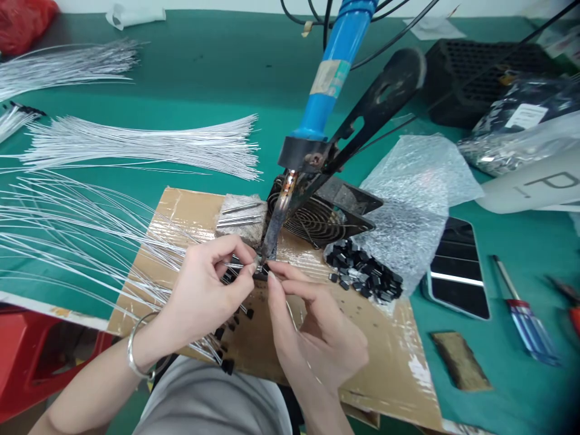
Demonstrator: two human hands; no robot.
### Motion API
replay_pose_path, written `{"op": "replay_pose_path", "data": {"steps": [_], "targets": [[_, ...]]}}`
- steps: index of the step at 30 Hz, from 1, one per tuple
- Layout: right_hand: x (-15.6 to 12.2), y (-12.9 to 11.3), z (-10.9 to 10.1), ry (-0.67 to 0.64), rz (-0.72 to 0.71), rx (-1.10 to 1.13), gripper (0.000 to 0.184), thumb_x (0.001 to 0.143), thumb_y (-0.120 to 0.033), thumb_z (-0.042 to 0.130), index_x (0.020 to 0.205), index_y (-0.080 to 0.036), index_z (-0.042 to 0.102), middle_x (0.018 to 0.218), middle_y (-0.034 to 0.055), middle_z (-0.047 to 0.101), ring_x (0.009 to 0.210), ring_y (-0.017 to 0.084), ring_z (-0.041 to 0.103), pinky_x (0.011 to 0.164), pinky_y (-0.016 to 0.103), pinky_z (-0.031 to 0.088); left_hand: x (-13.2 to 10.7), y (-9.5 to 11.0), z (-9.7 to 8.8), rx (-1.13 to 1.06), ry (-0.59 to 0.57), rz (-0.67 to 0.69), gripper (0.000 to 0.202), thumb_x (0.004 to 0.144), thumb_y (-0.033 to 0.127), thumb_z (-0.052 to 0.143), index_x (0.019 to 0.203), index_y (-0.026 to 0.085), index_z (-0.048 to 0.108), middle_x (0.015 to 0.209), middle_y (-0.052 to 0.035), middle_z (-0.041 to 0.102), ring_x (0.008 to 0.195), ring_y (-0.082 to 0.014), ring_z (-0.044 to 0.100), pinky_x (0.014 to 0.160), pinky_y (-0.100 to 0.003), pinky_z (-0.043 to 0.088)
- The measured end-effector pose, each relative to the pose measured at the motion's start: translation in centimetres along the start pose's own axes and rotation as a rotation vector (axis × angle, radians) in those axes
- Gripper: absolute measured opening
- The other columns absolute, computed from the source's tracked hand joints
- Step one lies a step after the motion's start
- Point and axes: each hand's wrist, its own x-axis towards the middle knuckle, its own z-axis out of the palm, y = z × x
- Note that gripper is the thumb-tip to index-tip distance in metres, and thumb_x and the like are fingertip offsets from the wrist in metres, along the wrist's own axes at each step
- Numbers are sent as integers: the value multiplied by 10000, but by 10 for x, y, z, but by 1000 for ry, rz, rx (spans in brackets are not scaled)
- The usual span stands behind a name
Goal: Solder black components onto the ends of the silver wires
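Observation:
My left hand (212, 290) is closed in a pinch just left of the soldering iron's tip (272, 235). What sits between its fingertips is too small to make out. On the other side of the tip, my right hand (312, 332) pinches a thin pale wire (290, 311) that runs down across the palm. A small dark block (261, 275) lies under the tip, partly hidden by my fingers. The blue-handled soldering iron (324, 96) is held tip-down by a black bracket (380, 103). Many white wires (158, 266), some with black ends, spread beneath my left forearm.
Cardboard (385, 350) covers the work spot. Behind my hands are a grey block (240, 220) with metal pins and a black fan (317, 217). Black connector pieces (362, 269) lie on bubble wrap (408, 181). To the right are a phone (457, 266), screwdriver (528, 320) and brown sponge (460, 359).

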Motion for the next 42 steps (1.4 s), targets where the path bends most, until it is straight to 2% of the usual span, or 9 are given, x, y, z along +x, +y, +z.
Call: {"op": "replay_pose_path", "data": {"steps": [11, 19, 28, 32, 35, 37, 38, 40, 42], "targets": [[2, -1, 2, 17, -45, -89, 116, 912, -125, 792, 930, -209, 714, 972, 22, 863, 741, 135, 816, 735, 204, 639, -1, 1, 0, -1, 2, -7, 92, 815, 205, 634, 731, 175, 655, 825, -52, 730, 733, -185, 674, 574, -277, 430], [3, -3, 2, 32, -70, -63, 168, 881, -67, 800, 941, -205, 725, 971, 32, 863, 757, 142, 825, 766, 198, 642, -1, 1, 0, -3, -4, 1, 85, 816, 188, 640, 731, 182, 646, 830, -42, 731, 735, -175, 666, 596, -278, 448], [-3, 3, -2, -75, 163, 166, 142, 918, -80, 732, 894, -208, 676, 1043, 50, 835, 944, 168, 811, 877, 257, 626, -2, -5, -1, -4, -38, -67, 68, 806, 202, 654, 740, 186, 644, 867, -52, 747, 815, -205, 700, 654, -298, 476], [5, 15, -22, 127, 404, 137, 36, 942, -233, 755, 939, -211, 727, 736, -2, 744, 620, 147, 713, 598, 261, 584, -7, -15, -7, 54, -46, -39, 92, 832, 190, 650, 741, 190, 644, 853, -53, 757, 787, -198, 693, 599, -283, 438], [13, 39, -52, 174, 463, 388, 325, 909, -460, 758, 706, -207, 782, 581, 38, 678, 518, 183, 656, 496, 325, 548, -10, -27, -16, 184, -54, -15, 91, 867, 177, 652, 781, 191, 678, 842, -46, 769, 682, -166, 650, 526, -267, 382], [15, 59, -74, 238, 562, 381, 515, 970, -588, 595, 807, -182, 867, 794, 176, 812, 706, 301, 782, 638, 472, 622, -14, -35, -22, 265, -47, 50, 109, 889, 162, 652, 796, 190, 700, 855, -46, 773, 676, -162, 654, 556, -273, 436], [14, 68, -83, 284, 572, 310, 562, 958, -620, 567, 808, -178, 880, 822, 197, 825, 727, 331, 798, 675, 511, 622, -16, -38, -26, 296, -41, 103, 122, 901, 155, 651, 802, 190, 712, 880, -51, 777, 719, -172, 679, 617, -288, 488], [10, 84, -96, 282, 525, 51, 625, 937, -689, 513, 807, -204, 886, 722, 178, 812, 721, 357, 804, 690, 533, 602, -21, -42, -33, 353, -19, 222, 136, 929, 156, 650, 834, 191, 741, 950, -64, 783, 850, -202, 721, 776, -341, 552], [3, 94, -101, 223, 441, -185, 636, 976, -706, 462, 871, -248, 891, 836, 153, 842, 865, 352, 819, 797, 512, 604, -22, -43, -43, 420, 22, 319, 134, 954, 172, 650, 877, 195, 758, 1014, -75, 786, 945, -220, 730, 872, -375, 558]]}}
